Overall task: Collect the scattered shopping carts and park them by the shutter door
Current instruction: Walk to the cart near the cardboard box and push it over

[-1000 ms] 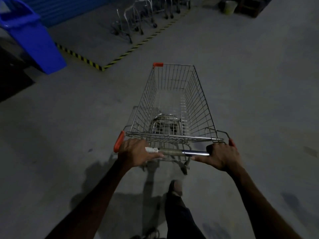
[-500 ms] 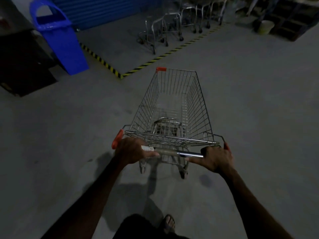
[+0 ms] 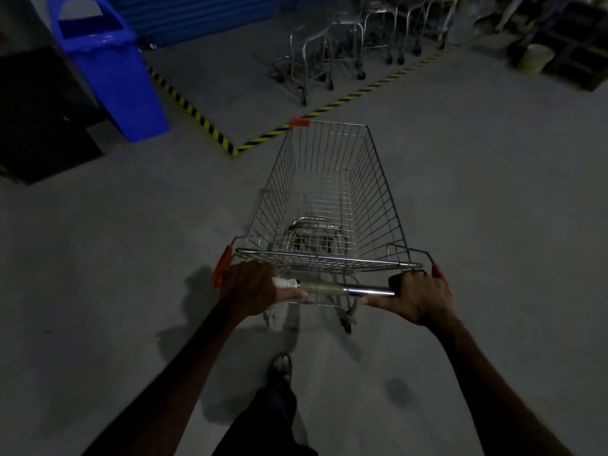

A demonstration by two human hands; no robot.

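Note:
An empty wire shopping cart (image 3: 332,195) with orange corner caps stands on the concrete floor straight ahead of me. My left hand (image 3: 251,286) grips the left end of its metal handle bar (image 3: 345,288). My right hand (image 3: 419,296) grips the right end. Beyond the cart's nose, a row of parked carts (image 3: 332,51) stands inside a zone edged by yellow-black tape (image 3: 339,102). The blue shutter door (image 3: 197,11) runs along the back of that zone.
A tall blue bin (image 3: 112,77) stands at the left, beside a dark block (image 3: 36,116). A pale bucket (image 3: 538,57) and dark shelving (image 3: 579,44) sit at the far right. My foot (image 3: 281,366) steps on the floor behind the cart.
The cart and I have rolled forward. The taped zone, parked carts and blue bin have come closer and more into view. Both hands keep their grip on the handle.

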